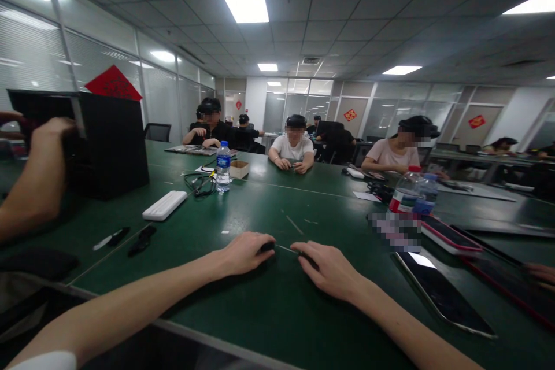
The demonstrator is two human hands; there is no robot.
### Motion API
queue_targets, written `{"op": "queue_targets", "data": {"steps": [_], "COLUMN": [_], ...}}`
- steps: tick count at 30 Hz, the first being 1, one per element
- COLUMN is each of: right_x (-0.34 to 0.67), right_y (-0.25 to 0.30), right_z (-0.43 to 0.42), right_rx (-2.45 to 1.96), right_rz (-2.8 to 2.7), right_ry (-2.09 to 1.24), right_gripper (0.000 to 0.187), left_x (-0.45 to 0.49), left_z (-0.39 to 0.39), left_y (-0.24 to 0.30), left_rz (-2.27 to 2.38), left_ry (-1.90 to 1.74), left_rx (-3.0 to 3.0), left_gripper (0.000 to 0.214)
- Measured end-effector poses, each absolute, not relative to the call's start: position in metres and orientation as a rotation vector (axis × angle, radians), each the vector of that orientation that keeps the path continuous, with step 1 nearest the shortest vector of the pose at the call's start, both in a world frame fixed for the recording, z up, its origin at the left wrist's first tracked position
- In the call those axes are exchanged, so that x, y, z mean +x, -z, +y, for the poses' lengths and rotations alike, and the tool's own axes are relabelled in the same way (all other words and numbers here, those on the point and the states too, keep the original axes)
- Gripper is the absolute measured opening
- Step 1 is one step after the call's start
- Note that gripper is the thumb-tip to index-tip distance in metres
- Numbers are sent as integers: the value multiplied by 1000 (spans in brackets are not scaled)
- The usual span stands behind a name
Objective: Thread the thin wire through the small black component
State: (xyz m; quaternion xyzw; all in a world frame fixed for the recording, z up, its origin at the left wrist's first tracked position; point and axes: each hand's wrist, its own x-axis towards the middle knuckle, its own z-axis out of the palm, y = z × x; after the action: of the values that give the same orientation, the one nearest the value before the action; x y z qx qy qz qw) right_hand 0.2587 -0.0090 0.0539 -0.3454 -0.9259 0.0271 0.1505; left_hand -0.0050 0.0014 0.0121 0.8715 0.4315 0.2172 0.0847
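My left hand (247, 251) rests low over the green table (260, 312), its fingers closed around a small rounded black object (266, 247). Opposite it, my right hand (327, 266) has its fingers curled down near the tabletop, with something dark partly hidden under them. A thin pale line (286, 248) runs between the two hands; whether it is a slim rod or a mark on the table I cannot tell. The exact kind of the black object is too small and covered to make out.
A smartphone (446, 292) lies to the right, near bottles (404, 193). On the left are a white power strip-like block (165, 206), small dark items (142, 241) and a black box (113, 144) with another person's arm (41, 173) reaching in. A water bottle (223, 167) stands ahead.
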Motion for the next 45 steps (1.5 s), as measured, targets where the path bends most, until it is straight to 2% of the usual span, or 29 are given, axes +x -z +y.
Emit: {"op": "queue_targets", "data": {"steps": [28,45], "right_x": [255,248], "right_y": [-50,-43], "right_z": [-10,-15], "right_rx": [-1003,-964], "right_rz": [-2625,-2683], "right_ry": [20,254], "right_gripper": [34,33], "left_x": [-3,-8], "left_z": [1,2], "left_y": [-15,-10], "left_rz": [1281,1236], "left_ry": [-599,-538], "left_rx": [2651,2796], "left_gripper": [35,31]}}
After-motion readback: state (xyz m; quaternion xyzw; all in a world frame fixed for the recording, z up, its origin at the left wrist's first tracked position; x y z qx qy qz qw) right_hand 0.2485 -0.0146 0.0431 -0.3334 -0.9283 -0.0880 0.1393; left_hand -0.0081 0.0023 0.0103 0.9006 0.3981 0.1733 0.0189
